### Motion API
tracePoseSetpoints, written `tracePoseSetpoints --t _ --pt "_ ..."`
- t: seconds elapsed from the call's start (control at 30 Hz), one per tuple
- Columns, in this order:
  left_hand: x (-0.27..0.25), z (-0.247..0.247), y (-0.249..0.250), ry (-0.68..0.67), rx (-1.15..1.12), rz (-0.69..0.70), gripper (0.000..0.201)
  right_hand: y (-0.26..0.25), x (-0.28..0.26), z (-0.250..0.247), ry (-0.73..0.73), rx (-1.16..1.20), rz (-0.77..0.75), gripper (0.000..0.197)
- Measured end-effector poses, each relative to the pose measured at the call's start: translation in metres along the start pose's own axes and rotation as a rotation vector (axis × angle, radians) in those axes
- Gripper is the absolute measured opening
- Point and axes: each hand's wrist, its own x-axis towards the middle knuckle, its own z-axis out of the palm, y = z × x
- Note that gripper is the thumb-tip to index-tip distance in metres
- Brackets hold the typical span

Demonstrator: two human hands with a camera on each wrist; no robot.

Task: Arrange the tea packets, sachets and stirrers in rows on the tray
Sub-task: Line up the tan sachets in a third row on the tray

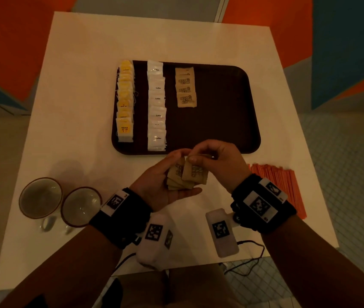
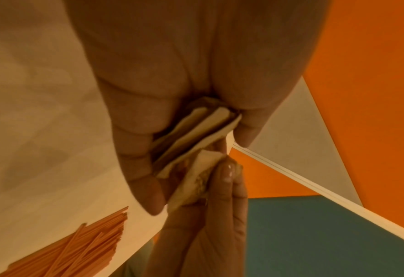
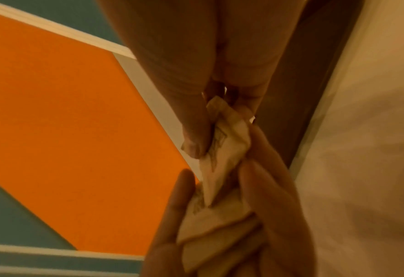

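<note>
The left hand [image 1: 165, 185] lies palm-up just off the tray's [image 1: 232, 107] near edge, its grip curled round a small stack of brown sachets [image 1: 177, 182], likely as a ready supply so each can be dealt out singly; the right hand [image 1: 218, 162] arches over it with knuckles up, thumb and forefinger pinching the top sachet [image 1: 195, 173] by its upper edge, apparently peeling it free for the short third row [image 1: 185, 87]; that row sits toward the tray's far edge, beside a full row of white coffee sachets [image 1: 157, 105] and a row of yellow tea packets [image 1: 125, 101] along the tray's left edge; the orange stirrers [image 1: 278, 187] lie unsorted by the worktop's [image 1: 76, 85] right edge.
</note>
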Motion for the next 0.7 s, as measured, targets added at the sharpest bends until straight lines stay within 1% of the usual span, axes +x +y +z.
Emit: tracePoseSetpoints --t 0.07,0.1,0.17,0.2,0.27,0.33,0.4,0.47,0.53,0.63,0.7 --pt "0.000 -0.003 0.000 0.008 -0.012 -0.024 0.036 -0.003 0.002 -0.006 -0.002 0.069 -0.002 0.010" --pt "-0.001 -0.004 0.001 0.003 -0.018 -0.045 0.038 -0.006 0.002 -0.011 -0.009 0.084 -0.010 0.012" --pt "-0.003 -0.005 0.003 -0.027 -0.022 -0.093 0.048 -0.012 0.003 -0.019 -0.052 0.068 -0.018 0.021" --pt "-0.003 -0.005 0.004 -0.048 -0.011 -0.116 0.054 -0.017 0.003 -0.021 -0.105 0.029 -0.016 0.027" --pt "-0.004 -0.002 0.004 -0.100 0.022 -0.157 0.064 -0.026 0.002 -0.019 -0.269 -0.155 -0.018 0.037" --pt "-0.004 0.002 0.003 -0.142 0.054 -0.185 0.069 -0.034 0.002 -0.010 -0.382 -0.386 -0.101 0.047" --pt "-0.005 0.007 0.002 -0.152 0.085 -0.189 0.067 -0.037 0.006 -0.001 -0.389 -0.505 -0.235 0.052" --pt "-0.004 0.009 0.001 -0.109 0.128 -0.164 0.061 -0.037 0.010 0.002 -0.382 -0.534 -0.287 0.058" --pt "-0.003 0.007 0.000 -0.067 0.128 -0.133 0.056 -0.034 0.010 0.004 -0.338 -0.577 -0.269 0.068" --pt "-0.002 0.004 0.000 -0.030 0.086 -0.089 0.059 -0.030 0.003 0.005 -0.229 -0.620 -0.229 0.079" --pt "-0.002 0.001 0.002 -0.020 0.095 -0.079 0.064 -0.025 -0.004 0.006 -0.262 -0.665 -0.201 0.079"
